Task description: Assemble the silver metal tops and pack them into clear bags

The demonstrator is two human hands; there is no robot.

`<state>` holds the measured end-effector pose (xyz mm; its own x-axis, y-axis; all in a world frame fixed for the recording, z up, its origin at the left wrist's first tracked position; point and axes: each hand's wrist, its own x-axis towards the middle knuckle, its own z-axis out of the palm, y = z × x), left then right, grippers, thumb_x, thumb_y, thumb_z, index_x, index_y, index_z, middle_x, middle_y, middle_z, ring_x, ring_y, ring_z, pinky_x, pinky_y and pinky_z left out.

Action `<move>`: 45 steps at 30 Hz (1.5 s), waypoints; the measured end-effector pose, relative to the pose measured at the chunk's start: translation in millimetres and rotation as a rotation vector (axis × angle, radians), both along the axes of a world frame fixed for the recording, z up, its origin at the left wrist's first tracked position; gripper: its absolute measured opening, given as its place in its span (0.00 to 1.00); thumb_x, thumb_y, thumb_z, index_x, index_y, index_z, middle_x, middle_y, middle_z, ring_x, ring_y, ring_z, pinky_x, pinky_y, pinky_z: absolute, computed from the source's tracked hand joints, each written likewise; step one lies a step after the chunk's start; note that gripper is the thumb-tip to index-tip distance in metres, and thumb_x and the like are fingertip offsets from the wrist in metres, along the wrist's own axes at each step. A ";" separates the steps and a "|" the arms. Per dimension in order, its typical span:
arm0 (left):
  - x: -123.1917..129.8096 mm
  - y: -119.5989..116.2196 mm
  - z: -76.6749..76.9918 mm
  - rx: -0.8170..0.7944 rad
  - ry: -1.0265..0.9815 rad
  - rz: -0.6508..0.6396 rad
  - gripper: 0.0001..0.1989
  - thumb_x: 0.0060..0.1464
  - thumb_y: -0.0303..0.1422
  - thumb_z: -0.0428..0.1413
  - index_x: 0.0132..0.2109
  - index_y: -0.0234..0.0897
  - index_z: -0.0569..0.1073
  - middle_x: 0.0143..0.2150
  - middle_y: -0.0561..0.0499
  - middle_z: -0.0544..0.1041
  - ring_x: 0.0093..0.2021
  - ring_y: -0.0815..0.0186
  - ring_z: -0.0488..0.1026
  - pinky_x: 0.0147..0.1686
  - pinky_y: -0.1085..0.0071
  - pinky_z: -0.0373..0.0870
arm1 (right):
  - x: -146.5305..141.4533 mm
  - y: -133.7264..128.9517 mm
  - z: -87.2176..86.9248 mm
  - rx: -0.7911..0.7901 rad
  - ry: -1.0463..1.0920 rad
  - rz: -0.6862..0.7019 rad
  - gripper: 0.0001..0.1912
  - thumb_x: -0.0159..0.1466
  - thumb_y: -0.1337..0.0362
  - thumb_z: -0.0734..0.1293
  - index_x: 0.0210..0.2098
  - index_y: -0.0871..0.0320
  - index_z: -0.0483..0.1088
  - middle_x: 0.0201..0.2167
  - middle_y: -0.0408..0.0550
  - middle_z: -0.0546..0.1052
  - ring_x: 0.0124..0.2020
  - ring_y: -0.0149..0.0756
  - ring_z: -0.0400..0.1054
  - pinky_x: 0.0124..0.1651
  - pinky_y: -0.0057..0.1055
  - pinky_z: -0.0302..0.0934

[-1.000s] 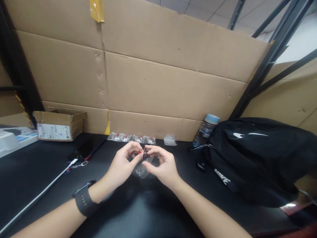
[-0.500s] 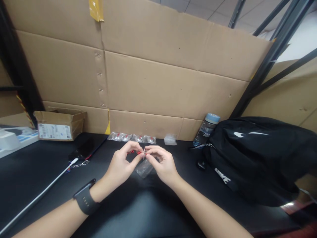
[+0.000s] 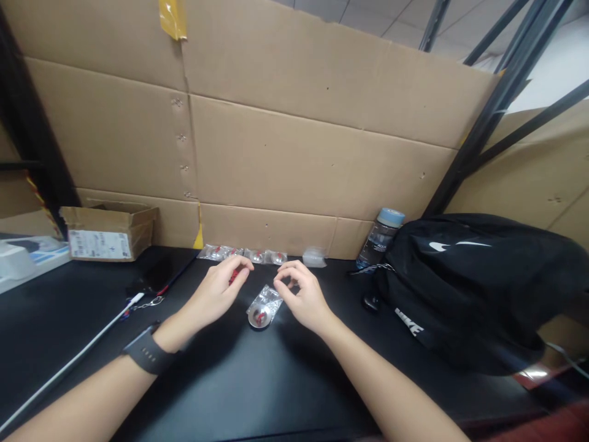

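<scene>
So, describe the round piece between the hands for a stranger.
Below the cardboard wall is a black tabletop. Between left hand and right hand lies a silvery disc, red in the middle, overlapping clear plastic. Similar discs line the wall; this one sits alone, nearer the wearer.

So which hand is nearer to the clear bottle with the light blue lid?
Right. The right hand is over the black table, left of the bottle and nearer the camera; the left hand is farther left, with red pieces at its fingers.
</scene>
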<state>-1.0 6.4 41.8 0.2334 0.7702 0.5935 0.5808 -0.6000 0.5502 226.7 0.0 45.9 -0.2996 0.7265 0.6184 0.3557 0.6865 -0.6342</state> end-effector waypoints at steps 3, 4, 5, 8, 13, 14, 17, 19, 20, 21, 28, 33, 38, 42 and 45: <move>-10.1 -0.1 4.9 -0.062 0.213 -0.186 0.10 0.64 0.37 0.51 0.42 0.42 0.77 0.39 0.51 0.79 0.39 0.63 0.75 0.41 0.70 0.67 | 8.7 4.8 1.1 0.029 -0.092 0.018 0.04 0.65 0.67 0.67 0.36 0.55 0.74 0.40 0.48 0.75 0.42 0.36 0.71 0.39 0.30 0.64; -10.5 -1.9 5.6 -0.076 0.268 -0.254 0.09 0.63 0.37 0.53 0.42 0.42 0.77 0.39 0.51 0.79 0.39 0.63 0.75 0.41 0.71 0.67 | 10.8 5.8 1.0 0.033 -0.149 0.044 0.04 0.64 0.68 0.67 0.37 0.54 0.75 0.39 0.47 0.75 0.40 0.36 0.71 0.39 0.30 0.64; -9.7 -4.3 5.6 -0.087 0.312 -0.314 0.08 0.62 0.37 0.54 0.44 0.43 0.78 0.39 0.51 0.79 0.39 0.63 0.75 0.42 0.71 0.67 | 12.3 6.6 0.4 0.038 -0.211 0.073 0.05 0.63 0.69 0.68 0.37 0.54 0.75 0.38 0.46 0.76 0.40 0.35 0.71 0.40 0.30 0.64; -3.3 -12.1 2.1 -0.085 0.401 -0.379 0.14 0.58 0.39 0.60 0.51 0.45 0.77 0.43 0.50 0.79 0.44 0.60 0.75 0.48 0.67 0.66 | 14.4 8.4 -3.1 0.062 -0.346 0.105 0.08 0.61 0.72 0.69 0.37 0.54 0.76 0.38 0.45 0.77 0.41 0.36 0.71 0.47 0.33 0.64; 4.2 -17.4 -7.8 -0.067 0.506 -0.297 0.24 0.48 0.43 0.67 0.52 0.48 0.75 0.47 0.50 0.78 0.50 0.54 0.72 0.55 0.59 0.57 | 15.0 10.7 -8.0 0.070 -0.386 0.057 0.08 0.61 0.72 0.69 0.37 0.55 0.75 0.40 0.46 0.77 0.44 0.37 0.71 0.50 0.35 0.64; 5.1 -17.3 -9.3 -0.076 0.519 -0.285 0.23 0.49 0.42 0.67 0.52 0.48 0.74 0.47 0.50 0.78 0.50 0.54 0.72 0.54 0.58 0.56 | 15.3 11.0 -8.3 0.066 -0.390 0.055 0.07 0.61 0.72 0.69 0.38 0.55 0.75 0.40 0.46 0.77 0.44 0.37 0.71 0.50 0.35 0.64; 7.9 -16.0 -12.5 -0.106 0.521 -0.248 0.19 0.52 0.39 0.64 0.52 0.48 0.74 0.47 0.51 0.78 0.52 0.54 0.71 0.53 0.59 0.55 | 15.8 11.2 -8.5 0.050 -0.413 0.060 0.07 0.61 0.71 0.69 0.38 0.55 0.75 0.41 0.46 0.76 0.45 0.37 0.70 0.51 0.34 0.63; 9.6 -14.7 -14.1 -0.123 0.502 -0.236 0.19 0.52 0.38 0.64 0.52 0.48 0.74 0.48 0.51 0.77 0.53 0.54 0.71 0.53 0.59 0.54 | 16.1 11.3 -8.9 0.041 -0.427 0.065 0.07 0.62 0.71 0.69 0.39 0.55 0.75 0.42 0.46 0.76 0.46 0.37 0.70 0.52 0.34 0.63; 10.2 -13.9 -15.1 -0.133 0.494 -0.236 0.20 0.52 0.37 0.63 0.52 0.48 0.74 0.49 0.51 0.77 0.53 0.54 0.70 0.53 0.59 0.54 | 16.4 11.5 -9.2 0.037 -0.433 0.068 0.07 0.62 0.71 0.69 0.39 0.55 0.75 0.42 0.46 0.76 0.46 0.37 0.70 0.52 0.34 0.63; 10.5 -13.0 -16.2 -0.145 0.487 -0.240 0.20 0.52 0.37 0.63 0.53 0.48 0.73 0.49 0.51 0.77 0.53 0.54 0.70 0.53 0.59 0.54 | 16.7 11.7 -9.6 0.032 -0.440 0.072 0.07 0.62 0.70 0.69 0.40 0.55 0.75 0.42 0.47 0.76 0.47 0.37 0.70 0.53 0.35 0.63; 7.5 -8.7 -22.3 -0.205 0.452 -0.277 0.29 0.49 0.38 0.64 0.59 0.49 0.70 0.55 0.48 0.76 0.55 0.51 0.70 0.56 0.57 0.55 | 20.2 12.6 -11.0 -0.008 -0.446 0.107 0.10 0.62 0.68 0.70 0.45 0.54 0.73 0.45 0.47 0.73 0.47 0.37 0.70 0.54 0.35 0.64; 7.8 -11.9 -17.7 -0.218 0.454 -0.288 0.28 0.47 0.37 0.65 0.57 0.49 0.71 0.52 0.49 0.77 0.54 0.51 0.70 0.56 0.56 0.57 | 21.5 13.2 -10.8 -0.012 -0.433 0.121 0.10 0.63 0.66 0.69 0.46 0.55 0.73 0.46 0.48 0.72 0.47 0.36 0.70 0.54 0.35 0.64; 9.5 -11.6 -15.7 -0.160 0.415 -0.302 0.26 0.48 0.34 0.63 0.56 0.47 0.72 0.50 0.49 0.77 0.52 0.53 0.72 0.56 0.57 0.60 | 22.8 14.2 -9.5 -0.005 -0.427 0.112 0.11 0.63 0.67 0.70 0.46 0.54 0.73 0.47 0.48 0.72 0.47 0.37 0.69 0.54 0.36 0.64; 9.0 -8.6 -12.9 -0.052 0.312 -0.263 0.25 0.50 0.33 0.62 0.57 0.46 0.72 0.53 0.49 0.77 0.54 0.55 0.72 0.56 0.60 0.63 | 22.2 12.4 -5.0 -0.003 -0.404 0.076 0.11 0.62 0.69 0.70 0.44 0.54 0.74 0.45 0.47 0.73 0.43 0.36 0.70 0.51 0.36 0.64; 7.6 -8.1 -7.2 -0.007 0.252 -0.192 0.26 0.51 0.35 0.62 0.57 0.46 0.71 0.55 0.49 0.77 0.54 0.56 0.74 0.56 0.60 0.65 | 19.4 11.2 -3.5 -0.021 -0.359 0.073 0.10 0.60 0.71 0.70 0.42 0.54 0.74 0.42 0.45 0.75 0.38 0.33 0.70 0.46 0.33 0.65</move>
<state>6.6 -1.7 34.5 0.5143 0.7015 0.4933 0.5755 -0.7088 0.4079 246.0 11.1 42.4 -0.5464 0.7066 0.4496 0.5090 0.7065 -0.4918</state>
